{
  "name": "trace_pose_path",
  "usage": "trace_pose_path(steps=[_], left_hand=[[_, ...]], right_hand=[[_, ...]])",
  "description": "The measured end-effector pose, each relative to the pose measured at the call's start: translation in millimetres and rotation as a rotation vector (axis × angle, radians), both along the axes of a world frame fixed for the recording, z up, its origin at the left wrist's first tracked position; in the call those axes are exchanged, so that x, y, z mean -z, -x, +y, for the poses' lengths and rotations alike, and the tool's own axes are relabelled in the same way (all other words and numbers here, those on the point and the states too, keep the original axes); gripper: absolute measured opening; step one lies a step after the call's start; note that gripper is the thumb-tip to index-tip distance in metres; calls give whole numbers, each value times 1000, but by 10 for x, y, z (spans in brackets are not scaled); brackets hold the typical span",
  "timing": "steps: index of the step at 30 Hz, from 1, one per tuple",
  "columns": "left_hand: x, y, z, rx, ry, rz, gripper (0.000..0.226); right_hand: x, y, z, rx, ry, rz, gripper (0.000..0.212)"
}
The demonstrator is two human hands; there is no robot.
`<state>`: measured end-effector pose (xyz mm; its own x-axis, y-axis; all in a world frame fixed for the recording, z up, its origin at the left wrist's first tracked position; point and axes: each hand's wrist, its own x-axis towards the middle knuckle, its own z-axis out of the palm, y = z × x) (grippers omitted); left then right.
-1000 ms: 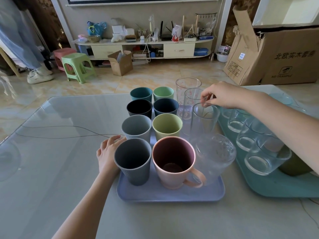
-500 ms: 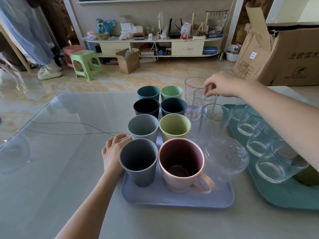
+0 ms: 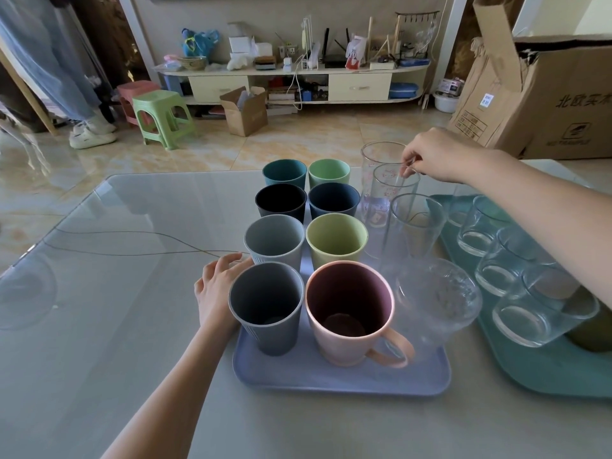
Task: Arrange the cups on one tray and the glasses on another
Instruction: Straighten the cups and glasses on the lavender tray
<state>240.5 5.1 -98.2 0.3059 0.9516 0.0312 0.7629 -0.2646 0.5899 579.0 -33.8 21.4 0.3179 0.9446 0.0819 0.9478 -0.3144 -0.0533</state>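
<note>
At the centre of the frame a lavender tray (image 3: pixel 298 379) lay on the grey table (image 3: pixel 99 326), carrying two columns of coloured cups. Nearest the bottom stood a dark grey cup (image 3: pixel 266 308) and a pink mug (image 3: pixel 351 311) with its handle turned to the lower right. Above them came a pale grey cup (image 3: pixel 275 238) and a yellow-green cup (image 3: pixel 336 238), then a black cup (image 3: pixel 280 202) and a navy cup (image 3: pixel 333 200), and at the top a teal cup (image 3: pixel 284 173) beside a mint cup (image 3: pixel 329 172).

Right of these cups, four glasses stood in a line: a textured glass (image 3: pixel 437 299) just beside the pink mug, a plain tall glass (image 3: pixel 415 223) above it, a printed glass (image 3: pixel 389 193), and a further tall glass (image 3: pixel 377 154) at the top.

The right hand (image 3: pixel 437 155) reached in from the right edge, its thumb and fingers pinching the rim of the printed glass. The left hand (image 3: pixel 218 289) lay at the left edge of the lavender tray, fingers loosely extended beside the dark grey cup; whether it touched the cup or only the tray could not be told.

At the right of the frame a teal tray (image 3: pixel 546 376) held several short clear tumblers (image 3: pixel 536 313), partly hidden by the right forearm. A thin wire (image 3: pixel 132 241) ran across the table at left. Behind, a green stool (image 3: pixel 164 119) stood on the floor at upper left and a large cardboard box (image 3: pixel 546 101) at upper right.
</note>
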Motion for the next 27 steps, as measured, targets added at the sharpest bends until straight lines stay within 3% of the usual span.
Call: trace_pose_path(steps=[17,24,27], left_hand=[[172,26,145,33,-62,60,32],[193,30,159,32,-60,60,32],[200,36,170,40,-63,70,33]], right_hand=[[-11,46,-51,5,4,18,21],[-11,42,-58,8,14,44,9],[29,9,-105,30,-8,117,30]])
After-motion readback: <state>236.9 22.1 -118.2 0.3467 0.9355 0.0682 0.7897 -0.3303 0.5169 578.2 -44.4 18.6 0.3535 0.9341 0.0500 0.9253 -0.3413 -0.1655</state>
